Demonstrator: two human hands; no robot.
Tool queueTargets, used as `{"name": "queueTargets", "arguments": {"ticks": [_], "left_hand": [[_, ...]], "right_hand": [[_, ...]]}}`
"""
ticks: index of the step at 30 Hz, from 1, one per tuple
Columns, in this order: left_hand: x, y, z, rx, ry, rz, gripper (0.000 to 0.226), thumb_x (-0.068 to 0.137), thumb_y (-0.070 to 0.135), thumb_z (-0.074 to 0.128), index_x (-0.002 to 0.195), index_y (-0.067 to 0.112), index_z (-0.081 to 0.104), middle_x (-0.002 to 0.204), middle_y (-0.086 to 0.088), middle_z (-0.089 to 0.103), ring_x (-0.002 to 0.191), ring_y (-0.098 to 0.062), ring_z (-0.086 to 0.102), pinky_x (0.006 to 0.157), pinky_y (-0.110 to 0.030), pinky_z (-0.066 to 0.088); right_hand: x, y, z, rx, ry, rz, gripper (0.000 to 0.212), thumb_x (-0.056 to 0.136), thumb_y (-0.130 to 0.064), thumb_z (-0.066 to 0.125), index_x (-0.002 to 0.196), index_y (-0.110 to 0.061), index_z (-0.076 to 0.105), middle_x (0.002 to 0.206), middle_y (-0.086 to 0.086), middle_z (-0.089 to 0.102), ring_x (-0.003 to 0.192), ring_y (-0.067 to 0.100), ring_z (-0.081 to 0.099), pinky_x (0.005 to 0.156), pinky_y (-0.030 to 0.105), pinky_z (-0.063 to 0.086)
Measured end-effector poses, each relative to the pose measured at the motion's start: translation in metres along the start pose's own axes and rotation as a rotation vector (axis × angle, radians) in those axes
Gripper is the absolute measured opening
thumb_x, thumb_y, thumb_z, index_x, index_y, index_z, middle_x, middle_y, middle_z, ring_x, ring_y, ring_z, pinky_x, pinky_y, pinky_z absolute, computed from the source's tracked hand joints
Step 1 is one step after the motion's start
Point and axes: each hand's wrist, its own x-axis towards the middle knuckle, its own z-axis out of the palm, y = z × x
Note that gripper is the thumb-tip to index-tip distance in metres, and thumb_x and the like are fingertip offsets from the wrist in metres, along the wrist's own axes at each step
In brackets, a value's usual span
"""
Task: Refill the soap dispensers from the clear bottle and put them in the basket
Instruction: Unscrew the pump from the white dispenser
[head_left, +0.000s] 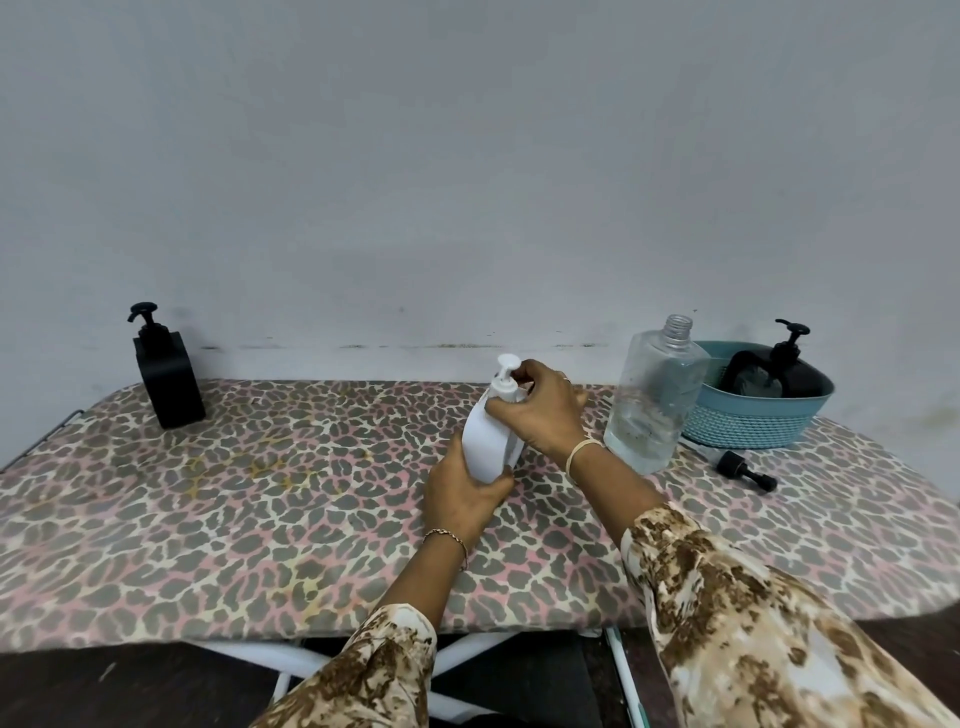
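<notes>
Left hand (464, 488) gripped the tilted dispenser (487, 439), right hand (543, 413) pinched its pump (504, 385), and that wrist could easily have tipped the open bottle (653, 402) beside it.

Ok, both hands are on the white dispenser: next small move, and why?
Likely twist the pump with the right hand while the left hand steadies the white dispenser: its pump sits on the neck, and the clear bottle stands uncapped. Loosening or tightening, I cannot tell.
</notes>
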Motion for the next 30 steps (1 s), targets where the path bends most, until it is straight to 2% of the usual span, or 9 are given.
{"name": "queueTargets", "arguments": {"ticks": [2,6,9,12,16,20,24,27,30], "left_hand": [[0.0,-0.001,0.0,-0.004,0.001,0.002,0.074,0.068,0.032,0.08,0.133,0.025,0.046,0.116,-0.002,0.064,0.097,-0.022,0.061,0.072,-0.027,0.048],[0.001,-0.003,0.001,0.017,0.012,0.005,0.074,0.068,0.034,0.08,0.133,0.023,0.047,0.117,-0.002,0.064,0.099,-0.023,0.061,0.074,-0.029,0.05],[0.002,-0.003,0.002,0.015,0.011,0.009,0.074,0.068,0.034,0.081,0.133,0.024,0.047,0.116,-0.002,0.064,0.099,-0.023,0.062,0.076,-0.03,0.052],[0.001,-0.003,0.002,0.012,0.008,0.008,0.074,0.068,0.034,0.08,0.133,0.024,0.047,0.116,-0.002,0.064,0.099,-0.022,0.062,0.077,-0.031,0.052],[0.002,-0.003,0.002,0.02,0.011,0.009,0.075,0.068,0.034,0.081,0.134,0.023,0.046,0.117,-0.003,0.064,0.1,-0.023,0.061,0.075,-0.029,0.049],[0.002,-0.005,0.002,0.021,0.008,0.003,0.076,0.068,0.036,0.081,0.134,0.024,0.046,0.118,-0.003,0.064,0.101,-0.024,0.061,0.078,-0.031,0.052],[0.002,-0.003,0.002,0.028,0.013,0.003,0.074,0.069,0.036,0.082,0.13,0.021,0.044,0.12,-0.004,0.061,0.103,-0.026,0.061,0.077,-0.032,0.051],[0.001,-0.003,0.002,0.008,0.026,0.008,0.073,0.069,0.036,0.083,0.126,0.018,0.042,0.122,-0.004,0.059,0.104,-0.027,0.061,0.078,-0.034,0.053],[0.001,-0.004,0.003,-0.022,0.025,0.003,0.075,0.067,0.037,0.084,0.129,0.02,0.045,0.124,-0.004,0.06,0.107,-0.026,0.06,0.085,-0.038,0.055]], "right_hand": [[0.0,-0.002,0.0,0.012,-0.022,-0.007,0.04,0.061,-0.048,0.065,0.096,-0.029,0.064,0.093,-0.012,0.066,0.1,0.017,0.057,0.099,0.046,0.034],[-0.002,-0.005,-0.004,-0.081,0.098,0.011,0.046,0.065,-0.059,0.074,0.094,-0.03,0.054,0.087,-0.015,0.058,0.093,0.012,0.053,0.088,0.037,0.031],[-0.001,-0.006,-0.002,0.032,0.007,0.072,0.039,0.061,-0.052,0.072,0.091,-0.029,0.061,0.087,-0.016,0.064,0.095,0.014,0.059,0.095,0.042,0.038],[0.001,0.0,0.002,0.158,-0.041,0.099,0.043,0.049,-0.057,0.064,0.089,-0.043,0.064,0.095,-0.018,0.068,0.103,0.015,0.061,0.097,0.049,0.044],[-0.003,-0.006,-0.004,0.03,0.033,0.081,0.055,0.049,-0.074,0.068,0.085,-0.035,0.053,0.088,-0.015,0.063,0.094,0.016,0.06,0.092,0.046,0.043],[-0.001,-0.004,-0.005,0.07,0.01,0.051,0.037,0.06,-0.055,0.074,0.086,-0.033,0.058,0.085,-0.017,0.063,0.089,0.013,0.061,0.089,0.043,0.045],[0.003,-0.008,-0.015,0.215,-0.016,0.017,0.026,0.072,-0.023,0.076,0.096,-0.021,0.067,0.088,-0.01,0.067,0.078,0.009,0.06,0.074,0.033,0.051],[0.006,-0.013,-0.028,0.344,-0.011,0.013,0.023,0.073,-0.009,0.072,0.095,-0.012,0.068,0.087,-0.002,0.068,0.078,0.012,0.061,0.08,0.037,0.053],[0.009,-0.016,-0.043,0.448,0.031,0.009,0.016,0.073,-0.001,0.069,0.087,-0.007,0.067,0.081,-0.003,0.066,0.075,0.01,0.061,0.076,0.03,0.052]]}}
